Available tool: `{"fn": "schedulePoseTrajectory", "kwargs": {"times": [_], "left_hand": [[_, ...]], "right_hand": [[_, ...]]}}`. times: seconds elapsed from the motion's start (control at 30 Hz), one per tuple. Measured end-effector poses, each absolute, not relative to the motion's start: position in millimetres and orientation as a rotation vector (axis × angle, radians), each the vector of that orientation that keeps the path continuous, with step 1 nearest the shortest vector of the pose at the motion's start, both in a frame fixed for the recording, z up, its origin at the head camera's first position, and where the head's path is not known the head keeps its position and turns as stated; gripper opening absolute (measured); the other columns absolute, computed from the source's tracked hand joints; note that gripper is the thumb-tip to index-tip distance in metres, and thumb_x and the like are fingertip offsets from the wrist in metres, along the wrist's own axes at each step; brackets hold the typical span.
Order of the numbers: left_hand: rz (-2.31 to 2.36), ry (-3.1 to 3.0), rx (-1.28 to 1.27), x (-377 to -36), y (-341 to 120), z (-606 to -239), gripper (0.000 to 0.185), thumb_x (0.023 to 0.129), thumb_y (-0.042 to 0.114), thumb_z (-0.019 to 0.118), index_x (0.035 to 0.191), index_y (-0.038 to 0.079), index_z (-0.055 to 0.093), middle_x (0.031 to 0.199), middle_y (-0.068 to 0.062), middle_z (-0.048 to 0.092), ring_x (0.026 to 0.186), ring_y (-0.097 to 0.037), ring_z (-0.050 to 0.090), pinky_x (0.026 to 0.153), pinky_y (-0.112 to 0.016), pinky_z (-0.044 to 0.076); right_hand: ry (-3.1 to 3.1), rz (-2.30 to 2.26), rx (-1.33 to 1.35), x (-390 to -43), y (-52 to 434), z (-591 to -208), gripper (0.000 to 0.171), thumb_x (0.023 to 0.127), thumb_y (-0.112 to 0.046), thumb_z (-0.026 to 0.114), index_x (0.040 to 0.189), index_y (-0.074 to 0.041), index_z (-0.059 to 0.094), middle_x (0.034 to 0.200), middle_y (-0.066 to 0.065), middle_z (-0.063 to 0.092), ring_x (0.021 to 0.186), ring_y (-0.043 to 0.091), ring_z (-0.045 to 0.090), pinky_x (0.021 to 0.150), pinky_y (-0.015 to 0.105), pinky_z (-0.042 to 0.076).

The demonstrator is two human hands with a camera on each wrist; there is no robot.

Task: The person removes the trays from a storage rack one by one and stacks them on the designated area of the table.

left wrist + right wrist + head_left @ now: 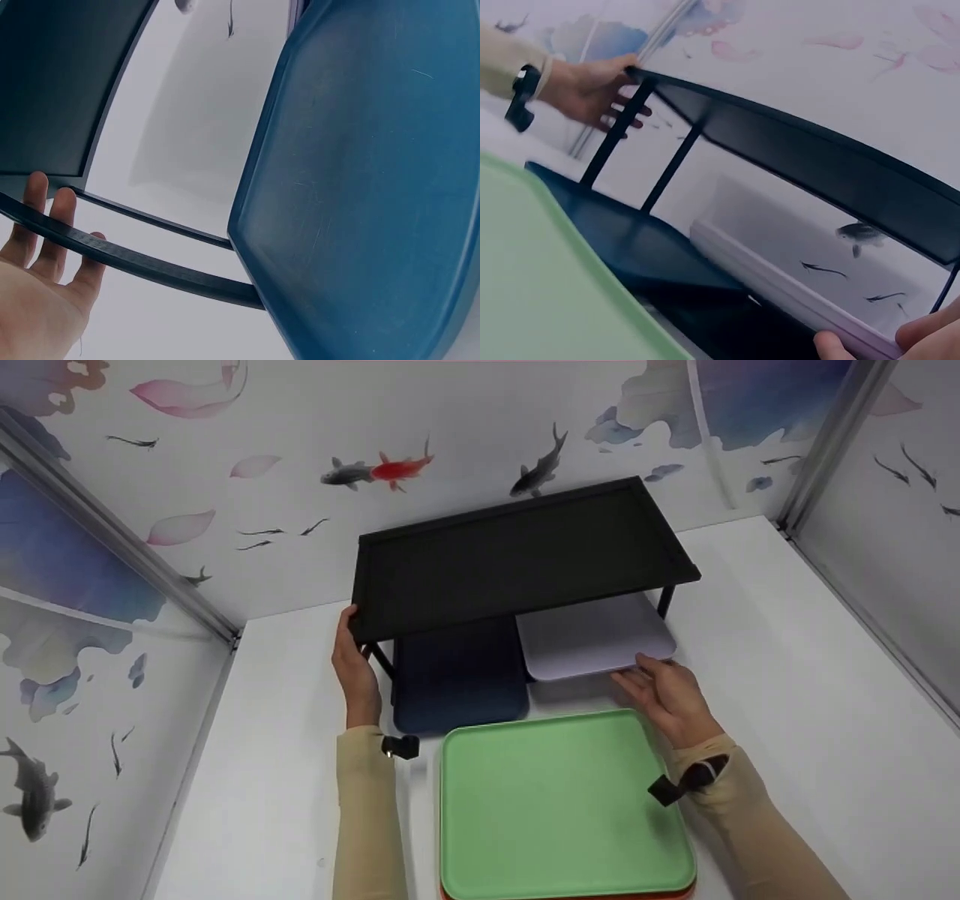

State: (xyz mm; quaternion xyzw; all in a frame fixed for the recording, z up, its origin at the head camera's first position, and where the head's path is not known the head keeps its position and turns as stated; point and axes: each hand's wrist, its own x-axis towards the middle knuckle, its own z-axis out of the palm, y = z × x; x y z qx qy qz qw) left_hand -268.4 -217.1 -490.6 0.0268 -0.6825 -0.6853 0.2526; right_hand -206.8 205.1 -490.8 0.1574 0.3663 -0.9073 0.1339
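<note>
Head view: left hand (pixel 358 679), left of centre, grips black rack (pixel 517 559) at corner; right hand (pixel 673 701), right of centre, pinches lavender tray (pixel 592 641); green tray (pixel 559 810) lower centre.

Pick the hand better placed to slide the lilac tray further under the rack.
Likely the right hand: it pinches the lilac tray by its edge, while the left hand holds the black rack at its left end.
</note>
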Motion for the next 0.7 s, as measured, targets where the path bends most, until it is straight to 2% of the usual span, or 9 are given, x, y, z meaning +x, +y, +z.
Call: {"fn": "schedulePoseTrajectory", "kwargs": {"times": [0.03,0.1,0.2,0.43,0.5,0.57,0.7], "left_hand": [[-1.863,-1.855,0.074,-268,-217,-491,0.052,0.111,0.05,0.029,0.147,0.022,0.054,0.147,0.002,0.056,0.132,-0.016,0.053,0.113,-0.045,0.039],[-1.867,-1.856,0.073,-268,-218,-491,0.052,0.111,0.05,0.029,0.147,0.022,0.054,0.148,0.002,0.055,0.132,-0.016,0.053,0.114,-0.044,0.038],[-1.868,-1.855,0.062,-267,-217,-490,0.051,0.112,0.049,0.029,0.147,0.021,0.054,0.149,0.002,0.054,0.133,-0.016,0.052,0.114,-0.044,0.039],[-1.856,-1.856,0.057,-269,-218,-490,0.05,0.112,0.045,0.029,0.146,0.02,0.054,0.149,0.002,0.054,0.132,-0.016,0.052,0.113,-0.044,0.039],[-1.845,-1.862,0.054,-269,-218,-490,0.05,0.112,0.046,0.029,0.146,0.02,0.054,0.149,0.002,0.054,0.133,-0.017,0.052,0.113,-0.045,0.039],[-1.838,-1.867,0.05,-269,-219,-491,0.051,0.112,0.048,0.028,0.146,0.02,0.054,0.149,0.002,0.054,0.133,-0.017,0.052,0.113,-0.046,0.039],[-1.834,-1.885,0.058,-268,-218,-491,0.053,0.111,0.051,0.027,0.147,0.022,0.053,0.151,0.003,0.052,0.136,-0.016,0.05,0.115,-0.047,0.037]], "right_hand": [[1.108,-2.636,0.443,-207,204,-492,0.085,0.109,-0.001,0.035,0.156,-0.021,-0.033,0.168,0.016,-0.017,0.157,0.031,0.007,0.114,0.033,0.041],[1.199,-2.64,0.435,-207,202,-494,0.087,0.108,0.0,0.035,0.156,-0.025,-0.033,0.168,0.017,-0.015,0.156,0.034,0.012,0.112,0.033,0.042],[1.311,-2.626,0.429,-204,202,-499,0.088,0.107,0.001,0.036,0.158,-0.03,-0.029,0.167,0.02,-0.006,0.149,0.035,0.031,0.109,0.033,0.046],[1.341,-2.66,0.343,-196,205,-500,0.083,0.108,0.001,0.037,0.162,-0.031,-0.017,0.157,0.016,0.021,0.132,0.029,0.051,0.106,0.036,0.049],[1.344,-2.67,0.331,-194,207,-499,0.08,0.108,0.001,0.039,0.163,-0.029,-0.009,0.148,0.012,0.031,0.12,0.023,0.061,0.104,0.037,0.051],[1.333,-2.678,0.326,-191,208,-499,0.077,0.107,0.001,0.041,0.163,-0.029,-0.004,0.143,0.009,0.035,0.115,0.021,0.064,0.103,0.037,0.051],[1.316,-2.676,0.327,-183,211,-497,0.08,0.108,-0.001,0.043,0.163,-0.032,-0.006,0.144,0.006,0.034,0.118,0.02,0.061,0.105,0.036,0.05]]}}
